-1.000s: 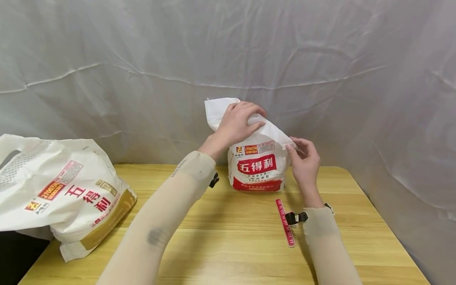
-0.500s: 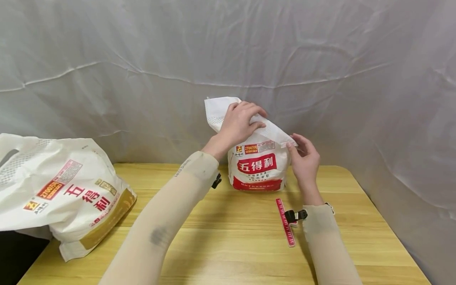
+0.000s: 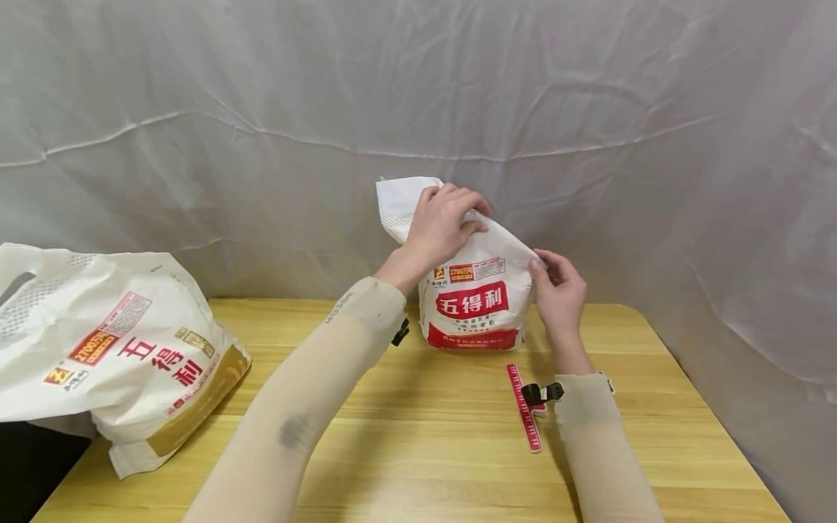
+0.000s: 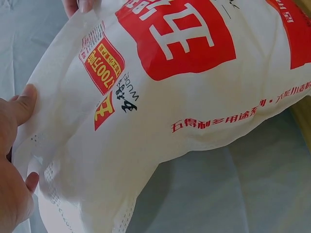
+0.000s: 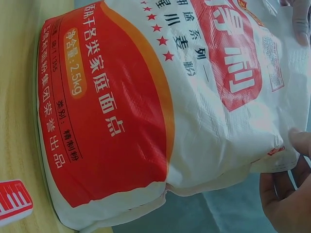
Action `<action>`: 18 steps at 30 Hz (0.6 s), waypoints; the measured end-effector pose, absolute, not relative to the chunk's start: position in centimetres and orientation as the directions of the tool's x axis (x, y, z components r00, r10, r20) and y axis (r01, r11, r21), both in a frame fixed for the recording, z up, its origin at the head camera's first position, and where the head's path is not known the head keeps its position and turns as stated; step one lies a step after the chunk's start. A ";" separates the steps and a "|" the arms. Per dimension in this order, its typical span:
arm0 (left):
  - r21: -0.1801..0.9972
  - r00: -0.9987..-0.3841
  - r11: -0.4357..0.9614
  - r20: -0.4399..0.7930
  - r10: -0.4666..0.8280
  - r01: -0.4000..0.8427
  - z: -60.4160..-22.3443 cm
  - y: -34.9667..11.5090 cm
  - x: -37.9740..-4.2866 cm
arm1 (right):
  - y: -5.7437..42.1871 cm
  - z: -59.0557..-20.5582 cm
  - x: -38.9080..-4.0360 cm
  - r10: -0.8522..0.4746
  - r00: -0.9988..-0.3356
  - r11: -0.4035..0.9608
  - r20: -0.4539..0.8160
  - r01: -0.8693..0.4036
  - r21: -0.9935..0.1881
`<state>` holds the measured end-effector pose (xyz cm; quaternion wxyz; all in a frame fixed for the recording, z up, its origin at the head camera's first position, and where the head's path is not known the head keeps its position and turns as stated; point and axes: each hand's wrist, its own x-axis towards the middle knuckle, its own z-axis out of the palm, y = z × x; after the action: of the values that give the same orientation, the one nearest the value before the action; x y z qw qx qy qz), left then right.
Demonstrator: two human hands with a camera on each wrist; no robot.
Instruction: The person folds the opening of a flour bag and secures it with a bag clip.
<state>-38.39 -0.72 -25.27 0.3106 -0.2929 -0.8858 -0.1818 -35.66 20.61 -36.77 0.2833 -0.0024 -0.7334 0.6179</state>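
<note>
A white and red flour bag (image 3: 471, 298) stands upright at the back of the table, marked 2.5kg in the right wrist view. My left hand (image 3: 445, 221) grips its upper edge, thumb in front and fingers over the top. At the bag's upper right corner, my right hand (image 3: 561, 287) pinches the edge between thumb and fingers. The bag's perforated top end (image 3: 400, 207) sticks up to the left behind my left hand. A long red bag clip (image 3: 523, 410) with white marks lies on the table beside my right wrist.
Another, larger white flour bag (image 3: 163, 356) with a gold base leans at the table's left side. The wooden table (image 3: 405, 450) ends at a grey cloth backdrop (image 3: 294, 145) behind and to the right. A black object (image 3: 33, 465) sits at the lower left.
The white flap that hung over the upper right front of the bag has been turned back, so the front panel now reaches the edge. Both hands have stayed nearly in place.
</note>
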 end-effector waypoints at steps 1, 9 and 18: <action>0.135 -0.634 0.765 0.657 0.407 0.630 -25.3 -0.7 -38.4 | 20.6 -36.8 -35.7 0.359 -0.838 0.236 0.411 -0.344 -0.909; 0.105 -0.645 0.790 0.647 0.407 0.604 -25.2 -0.4 -38.1 | 20.6 -37.2 -36.0 0.377 -0.817 0.238 0.436 -0.370 -0.898; 0.085 -0.667 0.811 0.621 0.411 0.579 -25.1 -0.6 -38.0 | 20.5 -37.0 -36.1 0.383 -0.807 0.267 0.450 -0.369 -0.890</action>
<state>-38.02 -0.56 -25.06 0.3020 -0.2742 -0.9024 -0.1387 -36.12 20.45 -37.03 0.3106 -0.0047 -0.7329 0.6053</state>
